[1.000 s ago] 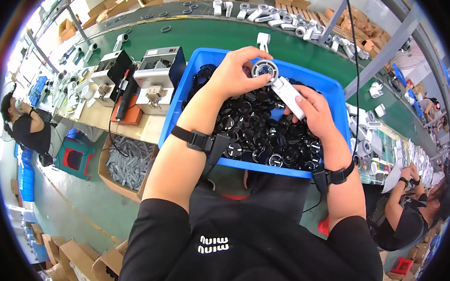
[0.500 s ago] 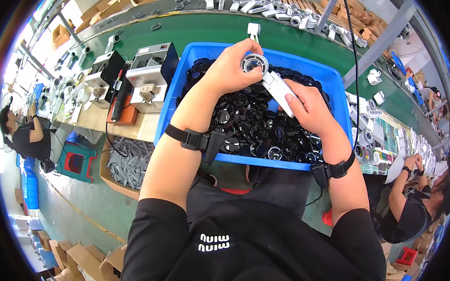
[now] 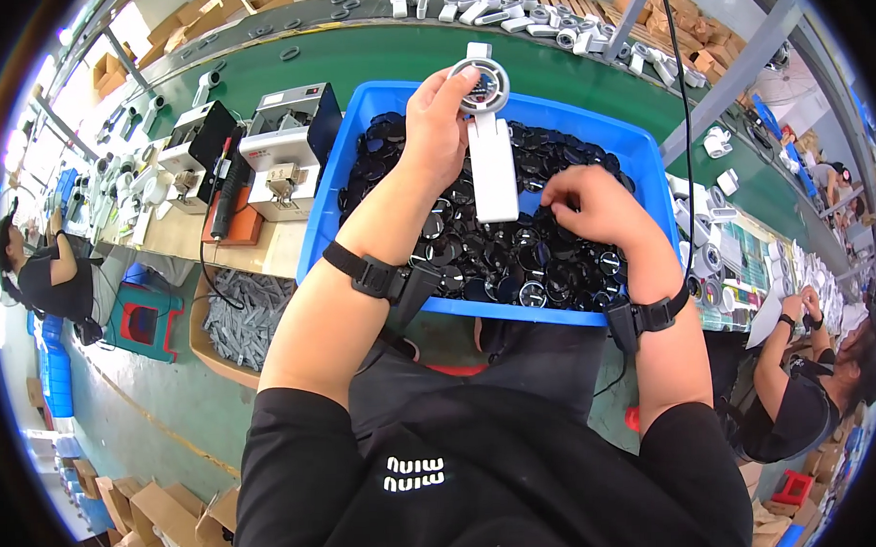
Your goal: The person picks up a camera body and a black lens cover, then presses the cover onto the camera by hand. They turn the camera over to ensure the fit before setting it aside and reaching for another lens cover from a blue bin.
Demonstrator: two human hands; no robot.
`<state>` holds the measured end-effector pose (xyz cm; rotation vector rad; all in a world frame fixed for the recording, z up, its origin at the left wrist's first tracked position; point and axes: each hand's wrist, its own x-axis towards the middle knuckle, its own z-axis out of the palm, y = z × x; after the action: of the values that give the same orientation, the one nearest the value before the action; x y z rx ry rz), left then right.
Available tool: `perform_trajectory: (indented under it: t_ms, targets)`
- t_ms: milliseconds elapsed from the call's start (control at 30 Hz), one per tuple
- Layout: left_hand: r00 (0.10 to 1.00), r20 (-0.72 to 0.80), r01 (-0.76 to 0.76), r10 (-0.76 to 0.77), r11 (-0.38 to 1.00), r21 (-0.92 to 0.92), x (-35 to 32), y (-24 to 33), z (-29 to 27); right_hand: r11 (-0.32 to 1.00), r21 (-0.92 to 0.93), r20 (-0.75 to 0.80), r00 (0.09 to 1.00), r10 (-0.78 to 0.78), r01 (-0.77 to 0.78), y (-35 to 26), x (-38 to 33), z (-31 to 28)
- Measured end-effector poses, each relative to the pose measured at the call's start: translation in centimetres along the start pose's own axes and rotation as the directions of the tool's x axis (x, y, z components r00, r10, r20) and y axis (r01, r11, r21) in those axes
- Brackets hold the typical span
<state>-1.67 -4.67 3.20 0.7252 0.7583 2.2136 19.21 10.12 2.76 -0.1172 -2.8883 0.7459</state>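
Over the blue bin [image 3: 357, 170], your left hand [image 3: 442, 119] gripped the white handled part [image 3: 491, 146]; your right hand [image 3: 590, 205], fingers curled, rummaged the black discs [image 3: 515, 261], likely needing one picked out next.

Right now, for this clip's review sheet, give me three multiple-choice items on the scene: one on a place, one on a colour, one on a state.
1. Where is the right hand?
A. Among the black round parts in the bin
B. On the green belt
C. On a cardboard box

2. What colour is the bin?
A. Red
B. Blue
C. Yellow

3. What is the left hand doing?
A. Lying flat and empty
B. Gripping a cable
C. Holding up the white device by its ring end

Answers: 1 A, its fingers rest on the parts; 2 B, the walls are blue; 3 C, fingers pinch the ring.
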Motion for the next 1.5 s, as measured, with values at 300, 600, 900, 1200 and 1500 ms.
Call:
perform_trajectory:
  t_ms: [300, 600, 900, 1200, 1500]
  targets:
    - [0.983, -0.13, 0.14, -0.131, 0.988, 0.062, -1.0, 0.2, 1.8, 0.966, -0.15, 0.132, 0.964, 0.231, -0.211, -1.1, 0.0, 0.7]
    - [0.966, 0.258, -0.039, -0.025, 0.97, 0.239, -2.0, -0.6, 1.7, 0.589, 0.723, -0.532, 0.835, 0.141, 0.361, -2.7, -1.1, -0.7]
    - [0.895, 0.447, -0.177, 0.01, 0.927, 0.332, -4.5, 0.0, 3.6, 0.852, 0.191, -0.697, 0.679, -0.232, 0.487, -5.9, -0.9, -0.9]
    - [0.762, 0.623, -0.51, 0.177, 0.757, 0.408, -4.6, -0.6, 3.0, 0.859, 0.012, -0.708, 0.612, -0.354, 0.511, -6.5, -1.6, -1.2]
    - [0.697, 0.66, -0.655, 0.28, 0.622, 0.428, -4.3, -0.7, 3.1, 0.864, -0.05, -0.706, 0.594, -0.385, 0.501, -7.0, -1.7, -1.4]
